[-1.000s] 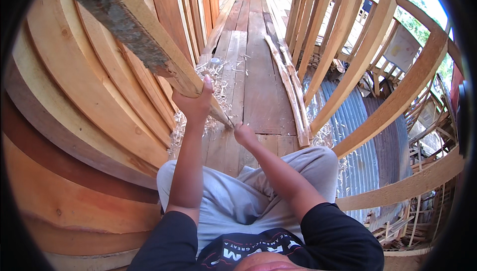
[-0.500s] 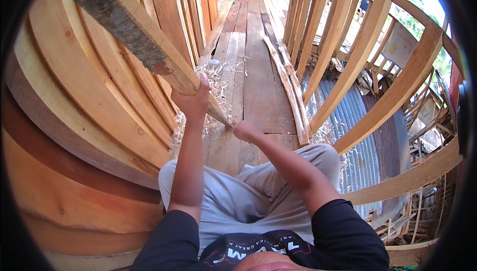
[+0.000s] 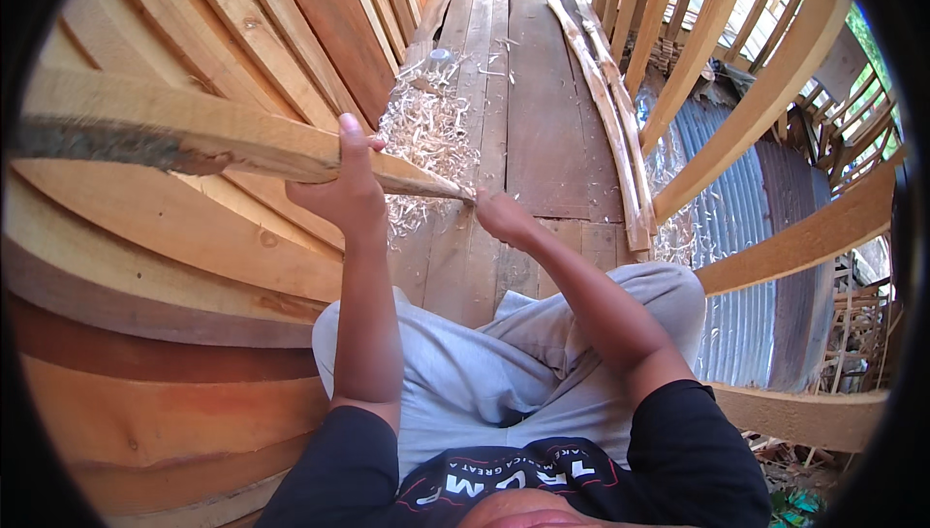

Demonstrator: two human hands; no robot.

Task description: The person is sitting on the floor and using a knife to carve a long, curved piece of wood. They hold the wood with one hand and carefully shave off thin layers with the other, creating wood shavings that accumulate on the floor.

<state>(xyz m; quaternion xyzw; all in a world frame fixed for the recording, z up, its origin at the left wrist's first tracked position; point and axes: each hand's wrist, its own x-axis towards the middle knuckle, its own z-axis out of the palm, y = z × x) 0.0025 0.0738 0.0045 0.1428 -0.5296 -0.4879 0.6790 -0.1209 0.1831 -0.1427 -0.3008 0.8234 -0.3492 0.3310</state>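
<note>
A long wooden beam (image 3: 262,136) reaches from the left edge of the head view to the middle, tapering toward its near end. Its lower side carries rough, dark bark. My left hand (image 3: 344,184) is wrapped round the beam part-way along, thumb pointing up. At the thin tip, my right hand (image 3: 504,218) is closed against the wood; the fingers' inner side is turned away from view. Pale wood shavings (image 3: 421,126) lie on the plank floor (image 3: 542,160) beneath and beyond the beam.
Upright boards (image 3: 174,228) form a wall close on my left. Two thin peeled poles (image 3: 610,111) lie along the right side of the floor, next to slatted railing (image 3: 765,121). Corrugated metal sheets (image 3: 736,257) are below the railing. My crossed legs (image 3: 465,354) are in front.
The beam's far end has swung down to the left, from a steep slant to nearly level. Both hands have stayed on it, and the view has tipped lower.
</note>
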